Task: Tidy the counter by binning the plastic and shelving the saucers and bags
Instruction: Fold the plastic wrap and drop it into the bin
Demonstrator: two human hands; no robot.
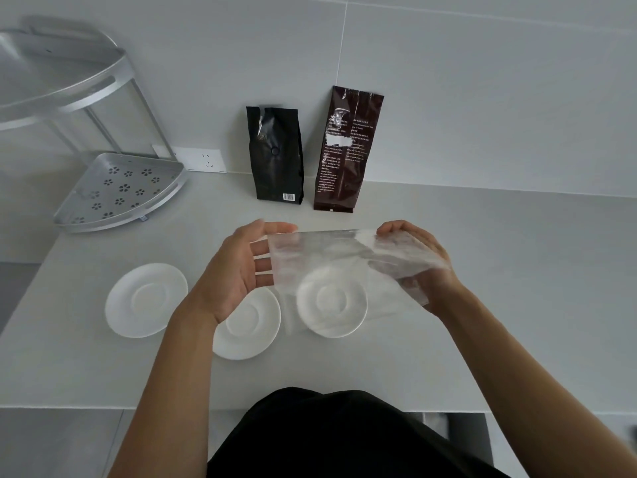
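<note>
A clear plastic sheet (331, 257) is stretched in the air above the counter. My right hand (418, 267) grips its crumpled right end. My left hand (238, 270) is spread, with the fingertips touching the sheet's left edge. Three white saucers lie on the counter below: one at the left (146, 300), one in the middle (251, 331) partly under my left wrist, and one on the right (332, 301) seen through the plastic. A black bag (275, 157) and a dark brown bag (346, 150) lean upright against the back wall.
A two-tier metal corner shelf (117, 191) stands at the back left of the grey counter (482, 305), its lower tray perforated. A white wall socket (203, 159) sits beside it. The counter's front edge runs just before my body.
</note>
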